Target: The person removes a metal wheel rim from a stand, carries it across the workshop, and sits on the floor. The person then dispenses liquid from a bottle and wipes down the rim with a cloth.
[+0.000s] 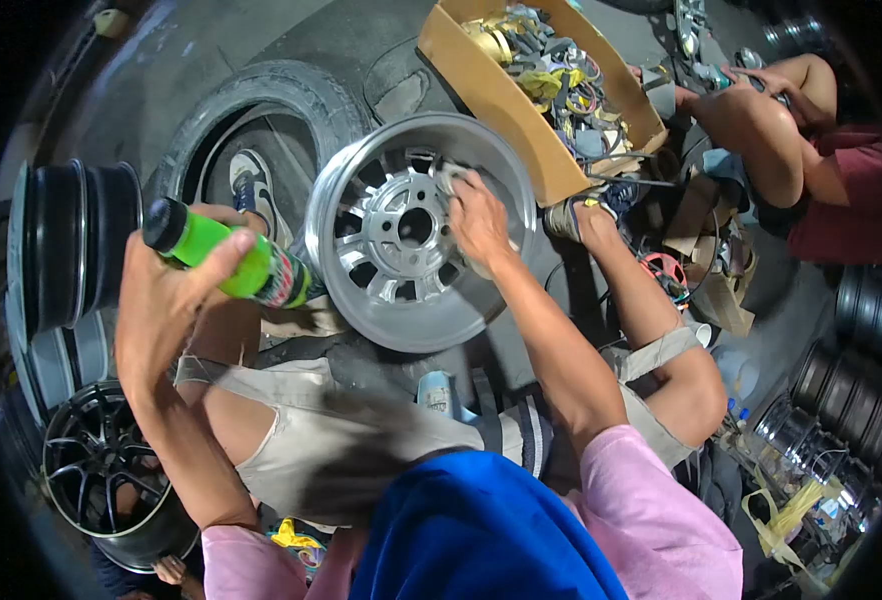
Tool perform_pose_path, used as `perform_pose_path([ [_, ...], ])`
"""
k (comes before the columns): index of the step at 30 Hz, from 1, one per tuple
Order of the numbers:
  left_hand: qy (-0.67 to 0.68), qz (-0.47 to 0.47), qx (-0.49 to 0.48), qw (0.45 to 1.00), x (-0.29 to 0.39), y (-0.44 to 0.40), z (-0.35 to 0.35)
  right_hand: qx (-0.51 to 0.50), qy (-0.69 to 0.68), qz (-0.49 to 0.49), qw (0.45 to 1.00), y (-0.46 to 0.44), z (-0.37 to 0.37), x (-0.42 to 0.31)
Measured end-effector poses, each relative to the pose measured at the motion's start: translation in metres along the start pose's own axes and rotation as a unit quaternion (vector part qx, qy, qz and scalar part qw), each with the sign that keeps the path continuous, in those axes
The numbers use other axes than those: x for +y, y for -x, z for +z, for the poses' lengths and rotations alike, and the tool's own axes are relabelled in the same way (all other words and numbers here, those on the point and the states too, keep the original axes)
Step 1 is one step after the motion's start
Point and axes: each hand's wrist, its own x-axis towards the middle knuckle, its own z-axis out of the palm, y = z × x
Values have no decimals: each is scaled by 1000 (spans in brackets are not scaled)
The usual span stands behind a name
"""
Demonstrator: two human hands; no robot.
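A silver alloy wheel rim [361, 283] lies between my feet with its hollow side facing up. My left hand [156, 290] is wrapped round a green plastic bottle [226, 253] with a black cap, tilted in the air left of the rim. The label on it is red and white. Inside the rim, my right hand [479, 215] presses a greyish cloth [448, 177] against the right part of the spokes. Its fingers are bent over the cloth and cover part of it.
A black tyre [271, 85] lies behind the rim. Beyond my right foot stands a cardboard box [506, 135] of mixed scraps. Another person [801, 150] sits at the right. More wheels, including a black spoked one [106, 465], stand at the left; others line the right edge.
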Motion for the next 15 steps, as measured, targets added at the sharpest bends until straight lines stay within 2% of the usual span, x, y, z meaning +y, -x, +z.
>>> perform_pose_path([
  [2,-15,3,29,999,-5,-6,-10,10,1,16,1000,9,4,24],
  [5,-49,9,70,996,-1,-7,-9,0,25,6,1000,-3,5,15],
  [6,-41,10,71,997,-1,-6,-7,25,2,-18,1000,-8,4,-2],
  [7,-32,10,74,997,-2,-6,-6,23,1,-22,999,-11,7,-15],
  [9,-15,7,74,997,-6,-7,-5,-2,-8,-90,996,-17,9,-36],
  [10,-4,0,68,998,-6,-8,-6,-53,16,-72,996,-17,3,-42],
  [11,7,-7,62,998,-6,-9,-6,-52,16,-77,996,-16,2,-37],
  [13,17,-5,78,997,-3,-9,-5,17,18,-20,1000,-12,7,-18],
  [15,-4,31,94,995,2,-10,2,26,58,9,998,-10,8,-14],
])
